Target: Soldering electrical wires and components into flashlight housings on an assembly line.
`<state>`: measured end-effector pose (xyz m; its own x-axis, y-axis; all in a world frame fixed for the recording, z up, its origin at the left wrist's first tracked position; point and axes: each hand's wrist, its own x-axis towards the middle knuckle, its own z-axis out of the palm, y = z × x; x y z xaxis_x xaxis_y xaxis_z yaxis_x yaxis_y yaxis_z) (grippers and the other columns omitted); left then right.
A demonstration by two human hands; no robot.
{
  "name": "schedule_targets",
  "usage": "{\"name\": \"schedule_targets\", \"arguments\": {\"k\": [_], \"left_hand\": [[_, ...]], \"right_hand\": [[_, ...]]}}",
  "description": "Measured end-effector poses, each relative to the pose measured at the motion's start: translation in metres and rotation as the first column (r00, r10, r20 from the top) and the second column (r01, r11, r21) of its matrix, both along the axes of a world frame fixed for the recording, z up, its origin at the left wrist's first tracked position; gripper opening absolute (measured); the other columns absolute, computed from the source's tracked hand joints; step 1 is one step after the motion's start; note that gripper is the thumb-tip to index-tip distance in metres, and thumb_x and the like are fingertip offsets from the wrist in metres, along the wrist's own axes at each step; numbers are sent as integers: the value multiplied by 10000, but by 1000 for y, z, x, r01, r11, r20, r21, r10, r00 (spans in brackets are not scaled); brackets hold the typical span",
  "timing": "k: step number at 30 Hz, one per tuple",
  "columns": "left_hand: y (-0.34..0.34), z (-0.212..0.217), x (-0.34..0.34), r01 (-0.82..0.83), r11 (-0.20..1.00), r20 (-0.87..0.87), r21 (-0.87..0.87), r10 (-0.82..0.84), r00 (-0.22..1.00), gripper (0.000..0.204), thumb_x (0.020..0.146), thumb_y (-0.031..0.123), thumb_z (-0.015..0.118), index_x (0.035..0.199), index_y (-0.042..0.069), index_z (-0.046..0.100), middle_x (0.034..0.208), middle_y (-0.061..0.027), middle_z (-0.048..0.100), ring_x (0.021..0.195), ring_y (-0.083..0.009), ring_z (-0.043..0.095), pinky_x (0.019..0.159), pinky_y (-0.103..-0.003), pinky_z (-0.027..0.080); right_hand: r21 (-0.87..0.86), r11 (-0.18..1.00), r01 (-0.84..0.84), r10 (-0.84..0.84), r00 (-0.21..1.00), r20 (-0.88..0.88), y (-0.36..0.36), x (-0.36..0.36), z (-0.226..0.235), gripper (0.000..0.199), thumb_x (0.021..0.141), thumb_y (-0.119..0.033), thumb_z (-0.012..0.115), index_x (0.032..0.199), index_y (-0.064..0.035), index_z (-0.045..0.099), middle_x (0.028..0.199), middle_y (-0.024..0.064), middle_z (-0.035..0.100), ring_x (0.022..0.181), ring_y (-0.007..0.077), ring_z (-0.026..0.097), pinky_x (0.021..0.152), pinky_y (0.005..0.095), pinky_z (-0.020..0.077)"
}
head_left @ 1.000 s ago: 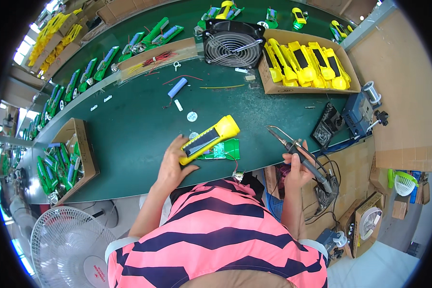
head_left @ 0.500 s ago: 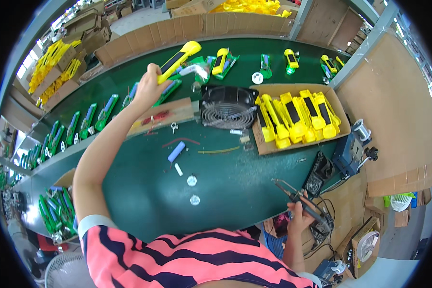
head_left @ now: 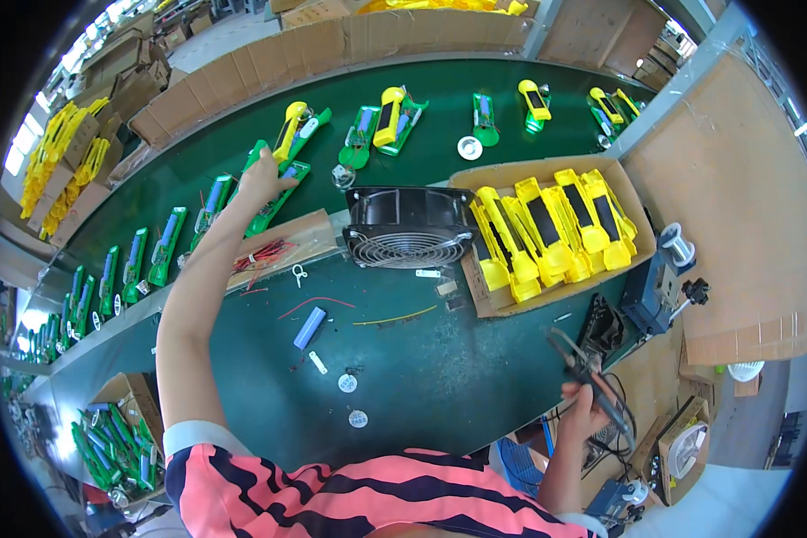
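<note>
My left hand reaches over the far belt, its thumb spread from the fingers. Its fingertips touch or hover just above a green housing; which, I cannot tell. Beside the thumb lies another green housing with a blue cell in it. Just beyond the hand, a yellow cover with a dark panel rests on a further green housing. At the near right, my right hand is closed around the dark handle of a soldering iron, its metal end pointing up and left.
A black fan stands mid-bench beside a cardboard box of yellow covers. Nearer lie a blue cell, red wires and two white discs. A solder spool and blue soldering station stand right. Green housings line the belt.
The yellow cover has left my left hand and now lies on a green housing; that hand has lowered towards nearby housings. The view has shifted slightly. The right hand still holds the iron.
</note>
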<state>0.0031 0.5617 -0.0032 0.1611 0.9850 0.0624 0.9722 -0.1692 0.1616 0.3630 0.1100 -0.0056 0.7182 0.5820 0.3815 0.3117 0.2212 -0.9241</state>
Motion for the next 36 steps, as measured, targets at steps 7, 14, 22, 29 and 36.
{"name": "schedule_targets", "arguments": {"k": [7,14,22,29,36], "left_hand": [[-41,6,2,-123,987,264,-102,147,953,709,540,237,799,1074,16,388,1010,-210,575,945,-323,572,802,-388,459],[-172,126,-13,114,886,232,449,-239,943,599,578,149,697,1111,166,425,938,-179,529,888,-355,549,753,-409,463],[-387,157,-61,57,991,649,117,-120,751,365,633,209,741,887,26,554,825,-44,560,789,-129,512,712,-274,424],[-547,-7,-16,3,928,917,-374,369,153,306,724,6,657,999,8,522,959,-96,610,837,-134,561,740,-247,460],[-553,-3,-1,-164,851,325,498,-8,946,449,602,116,755,1016,92,582,1260,-194,363,1136,-360,372,912,-422,342]], "right_hand": [[5,994,-105,98,942,321,66,30,51,241,855,-32,500,1087,14,453,741,77,606,570,108,545,587,213,445],[-428,888,167,279,544,791,100,48,48,665,673,-61,657,1230,-162,307,852,98,608,865,286,582,964,584,208],[-112,989,92,69,384,921,92,68,38,340,760,11,494,1069,-131,497,821,133,592,820,323,561,852,450,363],[-91,995,-50,98,735,671,-26,11,39,246,867,-8,442,1087,-7,553,1107,95,538,1070,205,493,922,321,363],[-277,882,-381,443,870,215,-103,-75,-42,148,836,-89,559,977,-48,579,952,82,617,906,187,577,843,303,412]]}}
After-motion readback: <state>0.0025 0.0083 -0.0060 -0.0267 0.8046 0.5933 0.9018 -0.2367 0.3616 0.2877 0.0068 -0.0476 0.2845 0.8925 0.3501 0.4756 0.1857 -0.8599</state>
